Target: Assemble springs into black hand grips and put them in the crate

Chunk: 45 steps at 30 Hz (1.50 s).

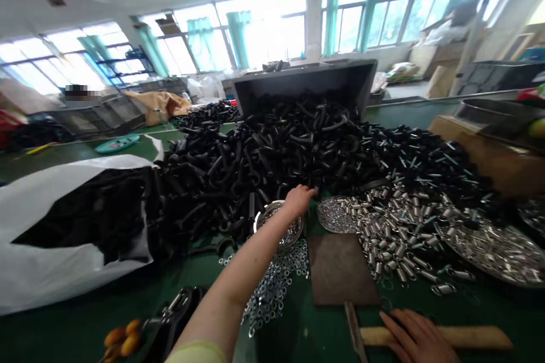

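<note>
My left hand (300,199) reaches out over the far rim of a round metal dish (257,226) that holds small shiny parts. Its fingers are drawn together at the edge of a heap of black curved plastic parts (272,159); a small thing shows at the fingertips, too small to name. At the bottom right, my right hand (419,337) lies across the wooden handle of a hammer (477,338), fingers stretched and apart. The hammer's head points towards a square dark metal plate (343,269). Loose nuts (272,289) are spread left of the plate.
Metal springs (400,232) lie heaped to the right, beside trays of small parts (506,249). A grey crate (304,76) lies tipped behind the black heap. On the left is a white sack (76,289) of black parts; orange-handled tool parts (123,340) lie near the front.
</note>
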Tool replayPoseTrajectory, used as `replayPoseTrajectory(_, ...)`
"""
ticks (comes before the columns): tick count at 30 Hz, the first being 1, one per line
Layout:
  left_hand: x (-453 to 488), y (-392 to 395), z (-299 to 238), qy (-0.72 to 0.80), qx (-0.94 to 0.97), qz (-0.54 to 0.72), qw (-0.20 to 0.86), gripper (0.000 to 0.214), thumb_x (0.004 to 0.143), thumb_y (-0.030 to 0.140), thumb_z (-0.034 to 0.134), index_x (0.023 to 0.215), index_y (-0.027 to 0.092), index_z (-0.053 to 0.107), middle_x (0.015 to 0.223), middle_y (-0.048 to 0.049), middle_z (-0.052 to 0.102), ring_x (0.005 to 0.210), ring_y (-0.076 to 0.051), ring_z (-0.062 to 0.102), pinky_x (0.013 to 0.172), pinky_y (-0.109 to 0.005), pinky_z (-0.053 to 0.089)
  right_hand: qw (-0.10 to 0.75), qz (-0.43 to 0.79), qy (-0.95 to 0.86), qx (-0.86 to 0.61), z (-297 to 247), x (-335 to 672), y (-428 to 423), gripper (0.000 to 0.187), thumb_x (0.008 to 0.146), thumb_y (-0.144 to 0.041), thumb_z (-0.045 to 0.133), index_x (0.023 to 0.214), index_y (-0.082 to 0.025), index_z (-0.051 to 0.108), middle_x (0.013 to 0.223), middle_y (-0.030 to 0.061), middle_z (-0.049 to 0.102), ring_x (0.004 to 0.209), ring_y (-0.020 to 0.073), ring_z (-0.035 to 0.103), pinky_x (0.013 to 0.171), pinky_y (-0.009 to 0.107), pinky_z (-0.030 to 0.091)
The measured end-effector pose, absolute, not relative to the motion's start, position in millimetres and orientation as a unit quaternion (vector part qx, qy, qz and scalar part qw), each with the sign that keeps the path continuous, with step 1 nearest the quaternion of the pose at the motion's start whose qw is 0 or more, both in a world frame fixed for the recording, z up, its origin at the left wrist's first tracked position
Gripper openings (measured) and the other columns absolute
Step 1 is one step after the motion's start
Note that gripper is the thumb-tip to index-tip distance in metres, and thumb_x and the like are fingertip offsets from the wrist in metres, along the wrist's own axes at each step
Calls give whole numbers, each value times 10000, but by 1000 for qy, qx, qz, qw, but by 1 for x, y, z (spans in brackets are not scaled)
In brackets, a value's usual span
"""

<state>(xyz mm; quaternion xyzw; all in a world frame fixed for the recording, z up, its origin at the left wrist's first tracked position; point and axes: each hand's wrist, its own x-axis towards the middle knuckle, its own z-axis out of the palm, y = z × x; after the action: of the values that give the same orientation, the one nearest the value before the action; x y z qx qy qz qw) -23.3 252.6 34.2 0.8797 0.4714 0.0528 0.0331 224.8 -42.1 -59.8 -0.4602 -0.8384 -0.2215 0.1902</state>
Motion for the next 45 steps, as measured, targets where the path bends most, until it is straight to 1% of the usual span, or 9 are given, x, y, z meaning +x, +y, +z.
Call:
replayPoseTrajectory(4,17,291,11,458,888,8,48,390,788,107,493,1114,255,647,1008,-98,673,1043,-219,544,876,-312,443,162,-175,-828,-507,-61,220,-51,339,871,-394,506,1151,-242,620,1017,45,691,898,211,630,806,348,452)
replayPoseTrajectory(11,26,305,-3,505,860,13,76,360,810,305,461,1091,211,667,1008,-113,688,959,-262,613,857,-354,458,217,-49,-785,-578,-47,209,-54,236,888,-262,490,1055,-194,642,993,93,666,939,221,590,815,390,468)
replayPoseTrajectory(18,25,298,9,546,824,73,132,258,733,200,542,929,203,711,997,-117,682,1049,-274,570,918,-357,405,249,19,-763,-596,-40,230,-57,198,896,-188,468,1007,-180,631,913,82,635,865,200,565,751,359,479)
replayPoseTrajectory(23,10,296,33,582,765,109,254,186,672,233,610,829,219,709,735,-33,685,768,-198,625,743,-294,475,272,33,-762,-587,-45,242,-63,183,896,-205,476,975,-187,640,891,72,629,842,191,556,736,349,468)
replayPoseTrajectory(27,-14,273,50,576,709,159,375,267,704,334,598,912,180,664,790,-44,690,589,-132,593,579,-250,485,267,4,-757,-597,-39,263,-54,213,898,-182,452,984,-199,646,908,72,633,858,191,555,753,344,452)
replayPoseTrajectory(33,-58,169,62,489,496,370,615,605,705,251,624,1276,263,424,963,-70,682,773,-148,643,619,-230,490,193,-39,-712,-674,-48,326,-31,234,875,-203,458,1042,-170,618,1017,125,605,951,259,530,799,392,446)
replayPoseTrajectory(36,-74,103,58,452,398,431,672,592,652,176,622,1228,224,497,922,-47,665,798,-160,638,745,-307,515,170,-5,-739,-652,-60,343,-22,237,878,-232,445,1022,-153,615,952,119,616,913,256,543,793,386,450)
replayPoseTrajectory(40,-90,39,35,493,318,485,648,332,632,206,653,960,163,624,715,3,597,693,-130,599,758,-312,507,159,17,-750,-642,-59,344,-17,248,870,-294,430,954,-153,616,926,114,620,892,266,549,793,403,444)
replayPoseTrajectory(45,-108,0,-3,692,435,389,426,193,671,268,670,825,162,627,626,18,566,562,-118,521,552,-234,408,263,90,-668,-691,-27,310,-21,354,816,-491,462,918,-186,610,887,97,619,822,260,564,735,406,459)
